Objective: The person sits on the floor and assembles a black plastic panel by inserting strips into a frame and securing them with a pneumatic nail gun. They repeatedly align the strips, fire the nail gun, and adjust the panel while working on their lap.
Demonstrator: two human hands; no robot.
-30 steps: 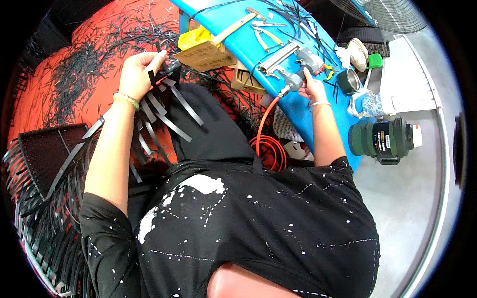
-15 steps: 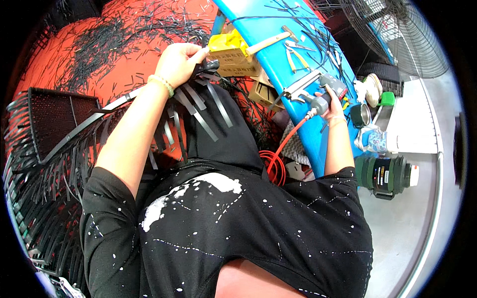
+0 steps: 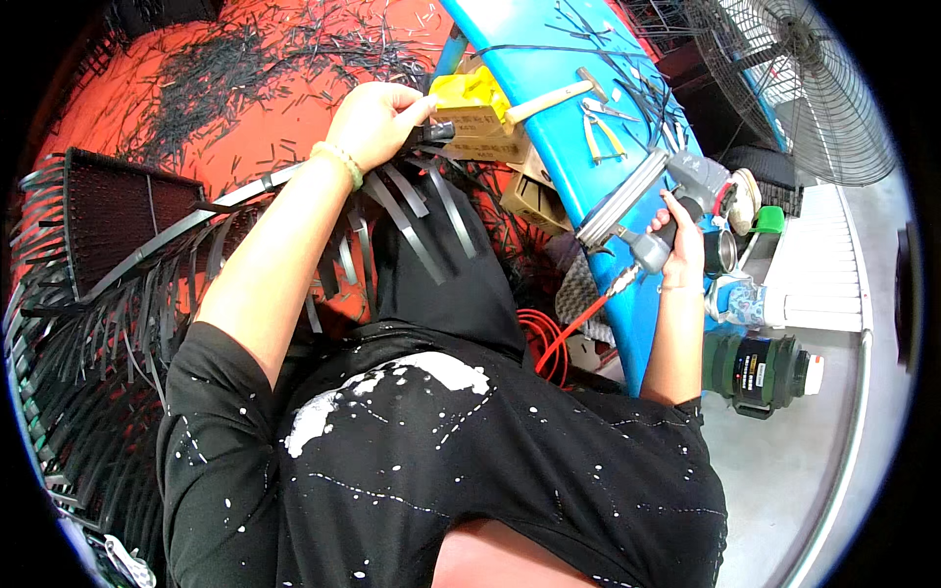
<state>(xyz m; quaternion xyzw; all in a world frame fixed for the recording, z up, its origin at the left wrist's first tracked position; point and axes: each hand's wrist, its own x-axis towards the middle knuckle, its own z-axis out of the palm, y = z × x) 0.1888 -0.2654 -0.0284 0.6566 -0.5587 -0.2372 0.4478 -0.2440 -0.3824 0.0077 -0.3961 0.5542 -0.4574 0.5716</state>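
My right hand [image 3: 682, 238] is wrapped round the black grip of a grey air stapler [image 3: 625, 201], its long magazine pointing away over the blue table. A red air hose [image 3: 578, 321] runs from its handle. At upper left, my left hand [image 3: 377, 125] closes round the dark edge of a frame [image 3: 438, 132], thumb towards the far end. Loose flat black plastic strips [image 3: 407, 223] hang from this frame over my black trouser leg. A pale strip-wrapped bar [image 3: 186, 233] runs left from under my wrist to a woven black panel [image 3: 113, 208]. My left fingertips are partly hidden.
On the blue table [image 3: 524, 54] lie a wooden-handled hammer [image 3: 549, 102], yellow-handled pliers [image 3: 593, 132] and black strips. Cardboard boxes [image 3: 485, 147] with a yellow bag [image 3: 470, 91] stand beside it. A large fan [image 3: 799, 69] and a green jug [image 3: 750, 370] are at right. Strip scraps litter the red floor.
My right hand has lifted the air stapler higher and nearer to me, turning it slightly. My left hand keeps its hold on the frame. The whole view has shifted a little.
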